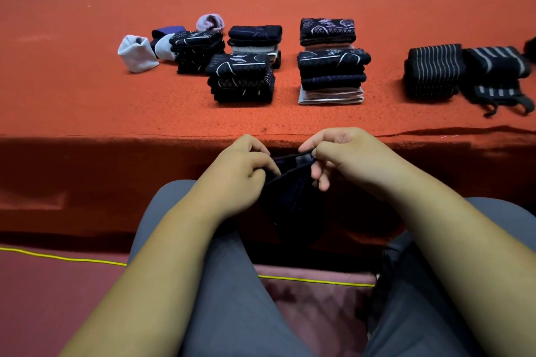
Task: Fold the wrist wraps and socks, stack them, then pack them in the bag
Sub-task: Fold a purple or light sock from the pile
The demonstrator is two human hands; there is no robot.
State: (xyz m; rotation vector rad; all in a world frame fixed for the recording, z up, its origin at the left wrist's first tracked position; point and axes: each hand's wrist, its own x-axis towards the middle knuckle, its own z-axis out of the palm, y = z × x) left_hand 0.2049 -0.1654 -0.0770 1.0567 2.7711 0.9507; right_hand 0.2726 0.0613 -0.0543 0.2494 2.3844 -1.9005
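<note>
Status entry, mid-task.

Grip: both engaged on one item. My left hand point(240, 165) pinches the left edge of a dark cloth point(293, 200). My right hand point(345, 153) pinches its upper edge between thumb and forefinger, the other fingers loosely curled. The dark cloth hangs between my knees, below the front edge of the worktop point(87, 90) and apart from it. It is too dark to tell whether this is a sock awaiting folding or the bag held open at its mouth.

Done, judging by layout:
- Five sock stacks point(240, 78) sit folded flat on the worktop, three in a left cluster and two just right of it, one behind the other.
- The wrist wraps point(432, 71) lie well to the right. One is a neat striped block; its neighbour touches it and looks looser, with loops trailing toward the front edge.
- A further dark item is cut off at the right frame edge and is unidentified.

Open:
- The pale bundles point(136, 53) left of the stacks (white, lilac, blue) look balled rather than folded flat and may need redoing.
- Nothing on the worktop is packed.

Estimate: folding and stacking are mostly complete. Packing has not begun, or is only starting if the dark cloth is the bag.
</note>
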